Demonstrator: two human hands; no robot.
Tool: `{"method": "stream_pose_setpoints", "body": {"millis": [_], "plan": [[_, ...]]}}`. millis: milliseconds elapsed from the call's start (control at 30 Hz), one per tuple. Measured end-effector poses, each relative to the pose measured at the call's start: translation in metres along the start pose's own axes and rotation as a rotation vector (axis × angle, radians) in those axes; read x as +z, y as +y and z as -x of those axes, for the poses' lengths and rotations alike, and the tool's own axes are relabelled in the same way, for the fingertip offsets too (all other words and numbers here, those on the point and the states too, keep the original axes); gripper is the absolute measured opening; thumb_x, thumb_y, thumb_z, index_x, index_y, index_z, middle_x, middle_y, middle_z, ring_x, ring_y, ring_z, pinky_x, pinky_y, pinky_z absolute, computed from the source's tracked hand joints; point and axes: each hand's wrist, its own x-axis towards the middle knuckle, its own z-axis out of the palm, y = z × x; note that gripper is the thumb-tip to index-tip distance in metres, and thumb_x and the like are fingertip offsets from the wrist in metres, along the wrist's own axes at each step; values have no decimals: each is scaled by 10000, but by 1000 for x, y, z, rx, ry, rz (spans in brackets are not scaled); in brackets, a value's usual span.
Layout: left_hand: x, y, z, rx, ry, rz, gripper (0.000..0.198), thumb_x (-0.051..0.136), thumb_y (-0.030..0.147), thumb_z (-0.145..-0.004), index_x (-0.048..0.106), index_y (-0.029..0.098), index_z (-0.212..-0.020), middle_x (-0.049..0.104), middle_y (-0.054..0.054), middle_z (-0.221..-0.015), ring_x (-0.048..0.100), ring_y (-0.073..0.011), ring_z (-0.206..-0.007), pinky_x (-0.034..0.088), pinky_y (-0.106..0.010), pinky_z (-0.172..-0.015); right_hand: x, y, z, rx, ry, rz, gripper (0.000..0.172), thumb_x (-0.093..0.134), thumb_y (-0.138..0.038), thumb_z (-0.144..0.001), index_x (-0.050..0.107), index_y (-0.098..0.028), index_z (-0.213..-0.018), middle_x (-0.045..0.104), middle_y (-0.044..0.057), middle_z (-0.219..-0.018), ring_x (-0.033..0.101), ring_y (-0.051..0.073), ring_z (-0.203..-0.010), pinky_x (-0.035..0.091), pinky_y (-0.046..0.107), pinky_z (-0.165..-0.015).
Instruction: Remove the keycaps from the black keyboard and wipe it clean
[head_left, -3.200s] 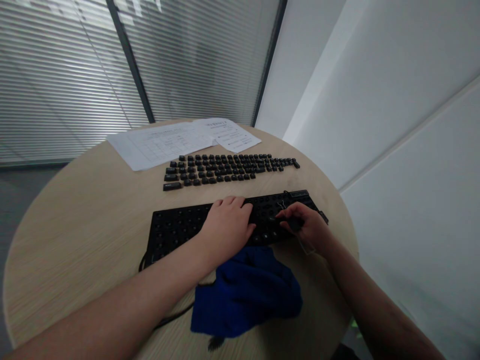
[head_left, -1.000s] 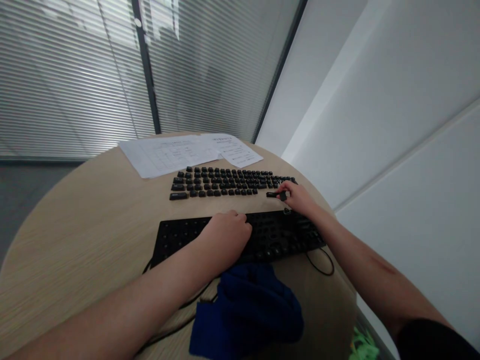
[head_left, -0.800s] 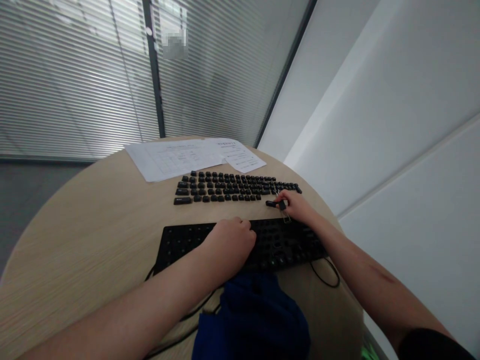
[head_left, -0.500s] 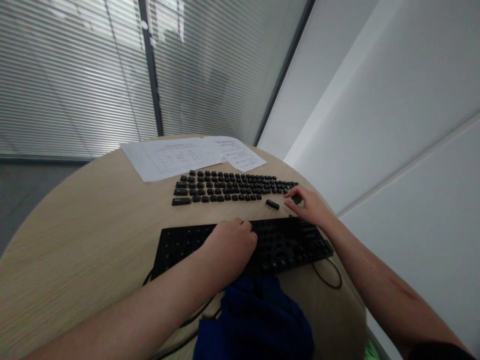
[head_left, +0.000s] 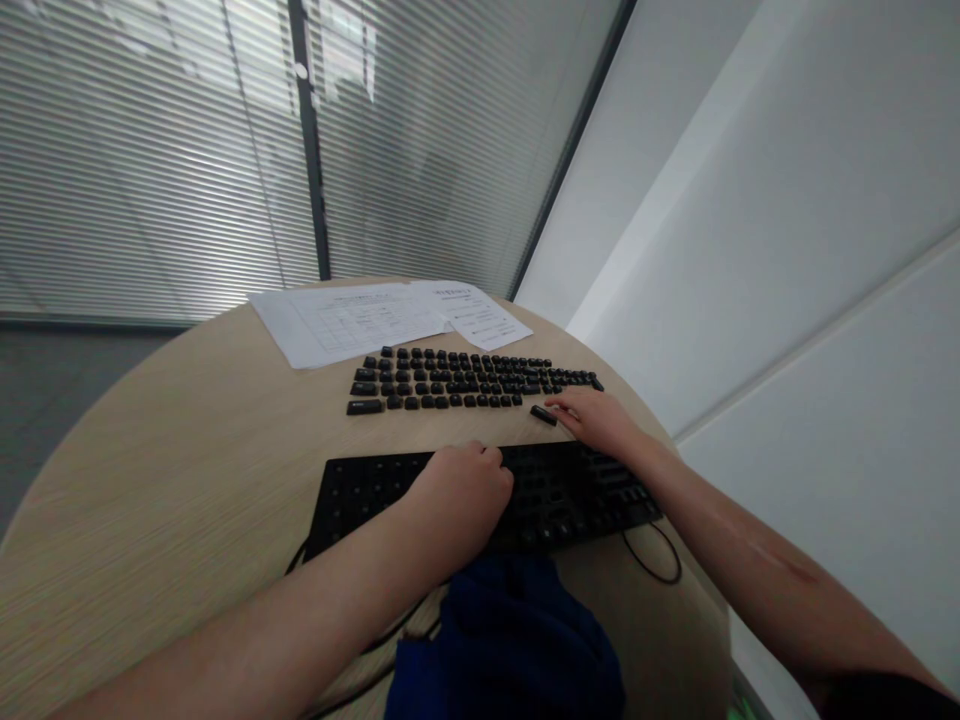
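Note:
A black keyboard (head_left: pixel 551 500) lies across the table, with much of its right part bare of keycaps. My left hand (head_left: pixel 466 492) rests on its middle with the fingers curled down; what is under or between the fingertips is hidden. Beyond the keyboard, my right hand (head_left: pixel 596 418) reaches leftward with thumb and index finger a little apart. Their tips are at the right end of a long black keycap (head_left: pixel 543 414), and I cannot tell whether they touch it. Several rows of loose black keycaps (head_left: pixel 442 388) are laid out just behind.
Printed paper sheets (head_left: pixel 360 320) lie at the table's far side. Dark blue cloth (head_left: pixel 517 640) is in front of the keyboard. A black cable (head_left: pixel 660 578) loops at the right, near the edge of the round wooden table (head_left: pixel 165 470). A white wall (head_left: pixel 787 250) stands close on the right.
My right hand has moved left from the right end of the keycap rows to the long loose keycap. My left hand stays on the keyboard. The view has shifted slightly.

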Motion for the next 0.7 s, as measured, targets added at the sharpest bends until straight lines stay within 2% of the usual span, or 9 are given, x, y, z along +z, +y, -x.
{"method": "stream_pose_setpoints", "body": {"millis": [67,200,467,700], "plan": [[0,0,0,4,8,-6,77,669,175,-916,740,145,-918,723,-131,-919,704,-273,-876,563,-355,-682,3,-2,-6,-2,-13,19,221,611,-331,-995,784,-246,-1100,776,95,-1014,710,273,-964,516,349,-812],[1,0,0,0,5,-1,80,676,183,-914,748,147,-917,718,-130,-903,704,-275,-866,547,-343,-650,9,1,-14,-1,-31,41,183,682,-320,-955,797,-255,-1081,785,84,-1009,721,287,-960,522,350,-788],[0,2,-2,0,-51,34,124,623,145,-928,744,135,-955,721,-143,-960,699,-307,-913,569,-390,-677,19,7,-25,-14,-4,53,213,669,-270,-965,781,-260,-1146,773,82,-1151,712,279,-1076,543,350,-854],[-3,2,-1,-4,-69,28,134,620,151,-935,747,130,-972,725,-151,-967,702,-306,-930,578,-387,-699,21,1,-32,-15,35,43,176,681,-243,-947,787,-249,-1088,776,84,-1099,718,269,-1043,558,346,-829]]}}
